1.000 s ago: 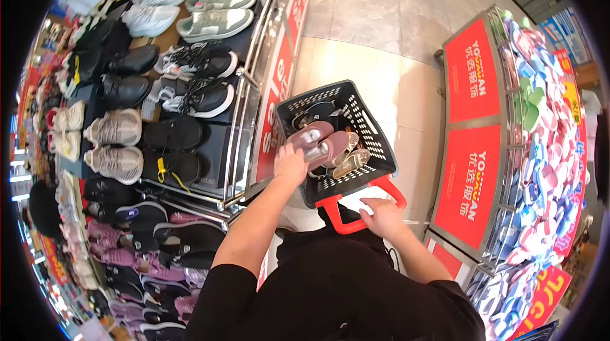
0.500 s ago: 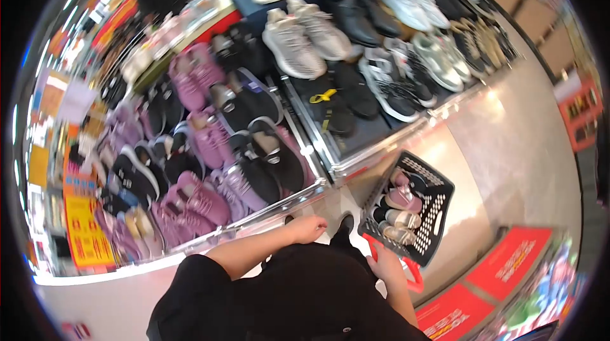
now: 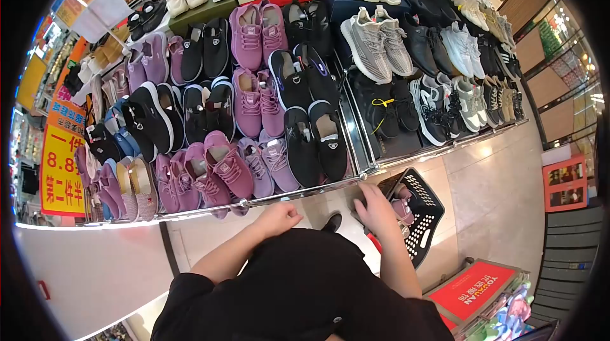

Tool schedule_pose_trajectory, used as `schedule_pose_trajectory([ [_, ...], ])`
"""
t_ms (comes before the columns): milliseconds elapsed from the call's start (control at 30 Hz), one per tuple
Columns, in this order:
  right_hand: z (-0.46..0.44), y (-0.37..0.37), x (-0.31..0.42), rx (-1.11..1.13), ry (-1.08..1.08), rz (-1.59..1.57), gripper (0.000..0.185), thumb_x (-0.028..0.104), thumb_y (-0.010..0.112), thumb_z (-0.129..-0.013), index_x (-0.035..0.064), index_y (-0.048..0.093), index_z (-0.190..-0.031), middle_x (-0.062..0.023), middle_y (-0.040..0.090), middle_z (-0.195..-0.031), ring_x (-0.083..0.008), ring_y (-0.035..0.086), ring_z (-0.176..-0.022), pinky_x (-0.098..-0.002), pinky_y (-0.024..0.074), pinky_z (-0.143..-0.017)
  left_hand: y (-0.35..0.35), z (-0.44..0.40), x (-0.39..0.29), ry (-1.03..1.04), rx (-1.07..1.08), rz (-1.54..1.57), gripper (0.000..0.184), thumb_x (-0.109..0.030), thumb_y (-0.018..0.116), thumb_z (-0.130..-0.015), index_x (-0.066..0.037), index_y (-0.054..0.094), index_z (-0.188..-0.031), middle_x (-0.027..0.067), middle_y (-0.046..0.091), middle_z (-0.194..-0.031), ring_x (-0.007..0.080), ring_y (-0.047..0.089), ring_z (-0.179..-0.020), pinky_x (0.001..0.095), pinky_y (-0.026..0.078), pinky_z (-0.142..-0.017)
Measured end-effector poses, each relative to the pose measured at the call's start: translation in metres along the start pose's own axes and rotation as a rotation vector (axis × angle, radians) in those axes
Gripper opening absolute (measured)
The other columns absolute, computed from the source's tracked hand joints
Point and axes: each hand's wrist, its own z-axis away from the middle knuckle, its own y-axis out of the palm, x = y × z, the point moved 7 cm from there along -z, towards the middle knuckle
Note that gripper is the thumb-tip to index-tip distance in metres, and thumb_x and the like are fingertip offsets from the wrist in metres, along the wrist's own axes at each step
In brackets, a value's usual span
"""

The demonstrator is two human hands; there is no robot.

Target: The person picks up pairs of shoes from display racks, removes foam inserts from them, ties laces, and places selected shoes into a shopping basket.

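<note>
Black plastic with rows of holes formed the wall of the shopping basket point(image 3: 427, 217), which stood on the tiled floor point(image 3: 486, 173) right of the frame's centre, tilted in view and partly covered by the right forearm. Mauve shoes point(image 3: 403, 209) lay inside it, with a paler beige shoe point(image 3: 405, 230) below them, and a bit of its red handle point(image 3: 375, 242) showed at the left of that forearm. The right hand point(image 3: 376, 209) reached up near the centre, its fingers extended and loosely parted, just below the corner of the chrome-railed table point(image 3: 370, 168); whether a fingertip touched the metal could not be told. The left hand point(image 3: 279, 219), left of it and near the front rail, had its fingers curled into a loose fist; their inner side was hidden. Above the left hand, purple lace-up sneakers point(image 3: 230, 166) lined the front edge of the display, and black slip-on shoes point(image 3: 328, 144) lay to their right. Grey knit sneakers point(image 3: 372, 42) sat at upper right of centre, above a black pair with a yellow tie point(image 3: 381, 103). A yellow sign point(image 3: 62, 166) with red print hung at the left, and a red YOUXUAN panel point(image 3: 476, 287) stood at lower right.
</note>
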Motion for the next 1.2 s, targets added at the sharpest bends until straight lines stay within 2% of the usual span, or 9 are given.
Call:
schedule_pose_trajectory([
  [67,-0.038,0.0,0.043,-0.007,-0.099,0.02,0.051,0.017,0.064,-0.087,0.0064,0.05,-0.135,-0.0253,0.049,-0.135,-0.0425,0.056,-0.115,-0.0434,0.0492,-0.095,-0.014,0.007,0.011,-0.155,0.011,0.053,0.027,-0.025,0.068,-0.086,-0.001,0.063,-0.075,0.0135,0.064,-0.077,0.0237,0.063,-0.072,0.0369,0.048,-0.066],
  [167,-0.09,0.013,0.082,0.007,-0.165,0.148,0.057,0.021,0.064,-0.087,0.0152,0.046,-0.14,-0.0266,0.044,-0.139,-0.0443,0.059,-0.11,-0.0467,0.052,-0.09,-0.031,0.016,0.023,-0.018,-0.194,0.09,0.027,-0.025,0.067,-0.086,0.0,0.064,-0.077,0.0129,0.064,-0.076,0.0222,0.063,-0.07,0.0357,0.049,-0.067],
  [300,-0.135,0.04,0.105,-0.002,-0.228,0.391,0.056,0.024,0.067,-0.085,0.0238,0.048,-0.138,-0.0246,0.05,-0.124,-0.0362,0.068,-0.078,-0.0441,0.0563,-0.066,-0.042,0.03,0.038,-0.074,-0.257,0.184,0.026,-0.022,0.068,-0.087,0.002,0.064,-0.079,0.0122,0.064,-0.076,0.02,0.063,-0.072,0.034,0.05,-0.07],
  [367,-0.146,0.054,0.106,0.109,-0.097,0.455,0.054,0.028,0.066,-0.087,0.0238,0.048,-0.137,-0.0242,0.054,-0.121,-0.0383,0.068,-0.081,-0.0449,0.0565,-0.068,-0.045,0.037,0.046,-0.09,-0.286,0.209,0.026,-0.021,0.068,-0.088,0.003,0.064,-0.078,0.012,0.064,-0.076,0.0196,0.063,-0.072,0.0336,0.05,-0.069],
  [433,-0.152,0.062,0.102,0.119,-0.022,0.48,0.052,0.031,0.066,-0.088,0.0227,0.048,-0.136,-0.021,0.059,-0.105,-0.0389,0.068,-0.082,-0.0456,0.0562,-0.068,-0.046,0.046,0.049,-0.113,-0.315,0.238,0.026,-0.02,0.068,-0.088,0.003,0.063,-0.078,0.0118,0.064,-0.076,0.0191,0.063,-0.072,0.0333,0.05,-0.069],
  [500,-0.152,0.07,0.101,0.085,-0.065,0.53,0.046,0.03,0.067,-0.087,0.0213,0.051,-0.129,-0.0186,0.058,-0.1,-0.0353,0.069,-0.075,-0.0431,0.0561,-0.062,-0.053,0.056,0.052,-0.153,-0.373,0.239,0.026,-0.02,0.067,-0.089,0.004,0.063,-0.079,0.0109,0.064,-0.074,0.018,0.062,-0.07,0.0324,0.05,-0.067],
  [800,-0.141,0.08,0.094,0.056,-0.111,0.511,0.049,0.031,0.069,-0.085,0.0094,0.048,-0.123,-0.0222,0.056,-0.106,-0.0338,0.07,-0.071,-0.0407,0.0576,-0.059,-0.053,0.061,0.063,-0.182,-0.403,0.244,0.024,-0.021,0.067,-0.089,0.002,0.064,-0.083,0.0097,0.065,-0.073,0.0169,0.062,-0.068,0.0317,0.05,-0.066],
  [867,-0.142,0.081,0.091,0.012,-0.02,0.491,0.052,0.031,0.069,-0.087,0.0059,0.045,-0.125,-0.0224,0.056,-0.102,-0.0355,0.069,-0.074,-0.0411,0.0576,-0.061,-0.05,0.055,0.061,-0.178,-0.38,0.247,0.024,-0.021,0.067,-0.089,0.002,0.064,-0.083,0.0103,0.065,-0.075,0.0179,0.063,-0.071,0.0325,0.05,-0.067],
  [1200,-0.15,0.083,0.086,0.07,-0.053,0.476,0.036,0.027,0.068,-0.087,0.007,0.052,-0.112,-0.0213,0.06,-0.094,-0.0372,0.068,-0.072,-0.0433,0.0567,-0.062,-0.053,0.035,0.034,-0.101,-0.303,0.197,0.024,-0.021,0.067,-0.088,0.003,0.067,-0.087,0.0123,0.065,-0.083,0.0231,0.064,-0.08,0.0351,0.05,-0.076],
])
